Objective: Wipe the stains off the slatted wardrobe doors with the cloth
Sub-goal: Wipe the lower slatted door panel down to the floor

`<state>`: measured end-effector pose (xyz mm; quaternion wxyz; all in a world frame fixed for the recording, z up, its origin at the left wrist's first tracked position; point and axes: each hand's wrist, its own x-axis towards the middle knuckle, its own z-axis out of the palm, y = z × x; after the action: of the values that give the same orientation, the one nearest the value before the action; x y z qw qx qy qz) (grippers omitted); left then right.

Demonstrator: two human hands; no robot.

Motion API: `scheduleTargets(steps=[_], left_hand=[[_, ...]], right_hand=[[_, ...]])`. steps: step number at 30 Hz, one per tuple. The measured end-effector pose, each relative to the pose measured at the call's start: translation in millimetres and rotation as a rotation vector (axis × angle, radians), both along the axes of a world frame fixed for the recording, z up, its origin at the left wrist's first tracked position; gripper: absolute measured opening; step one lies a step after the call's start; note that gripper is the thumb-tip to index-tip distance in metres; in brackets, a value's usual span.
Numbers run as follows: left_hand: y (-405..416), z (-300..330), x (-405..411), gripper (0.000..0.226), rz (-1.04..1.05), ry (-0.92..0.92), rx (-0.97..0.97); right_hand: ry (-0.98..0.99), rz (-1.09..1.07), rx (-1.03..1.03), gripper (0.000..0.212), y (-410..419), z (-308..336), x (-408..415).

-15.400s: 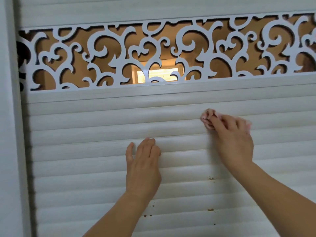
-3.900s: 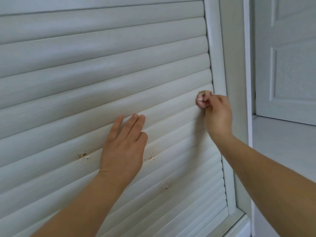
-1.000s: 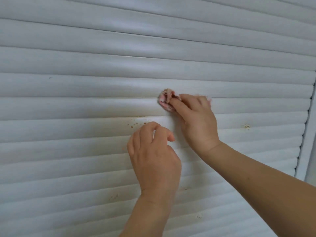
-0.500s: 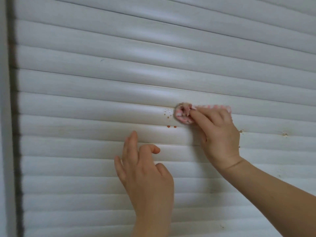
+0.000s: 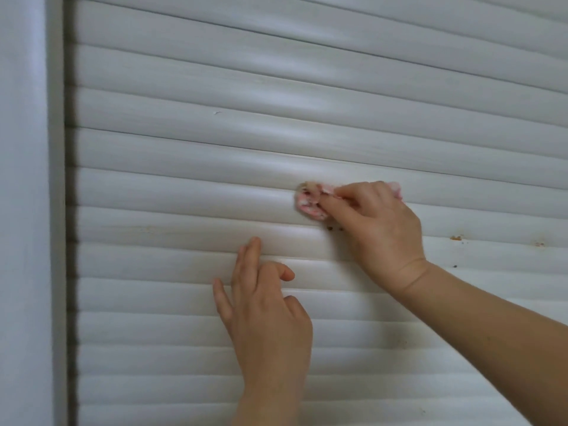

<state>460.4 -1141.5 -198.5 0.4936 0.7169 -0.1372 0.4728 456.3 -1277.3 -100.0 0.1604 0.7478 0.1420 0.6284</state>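
The white slatted wardrobe door (image 5: pixel 184 149) fills the view. My right hand (image 5: pixel 378 229) grips a small wadded pink and white cloth (image 5: pixel 309 200) and presses it against a slat at mid-height. My left hand (image 5: pixel 264 312) rests on the slats below and left of the cloth, two fingers stretched upward and the others loosely bent, holding nothing. Small brown stains (image 5: pixel 335 229) sit just under the cloth beside my right hand. More orange-brown specks (image 5: pixel 456 238) mark the slat to the right of my right wrist.
The door's white frame (image 5: pixel 27 210) runs down the left side, with a dark gap (image 5: pixel 70 210) between it and the slat ends. A tiny chip (image 5: pixel 217 112) shows on an upper slat.
The view has shifted left, showing more of the frame. My right hand has rubbed the cloth over the speckled patch on the slat, and those specks are gone. My left hand stays below it.
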Motion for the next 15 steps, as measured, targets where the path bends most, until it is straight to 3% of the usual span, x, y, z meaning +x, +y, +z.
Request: scheduleTargets(steps=[4,7,15], left_hand=[[3,-1,1,0.033,-0.019,0.002,0.034],[4,-1,1,0.034,-0.048,0.001,0.032],[8,-5,4,0.048,-0.089,0.010,0.035]], right_hand=[[-0.005,-0.040,0.241,0.039,-51,-19,-20],[-0.065,-0.005,0.407,0.037,-44,-28,-17],[-0.038,0.068,0.135,0.038,54,-21,21]])
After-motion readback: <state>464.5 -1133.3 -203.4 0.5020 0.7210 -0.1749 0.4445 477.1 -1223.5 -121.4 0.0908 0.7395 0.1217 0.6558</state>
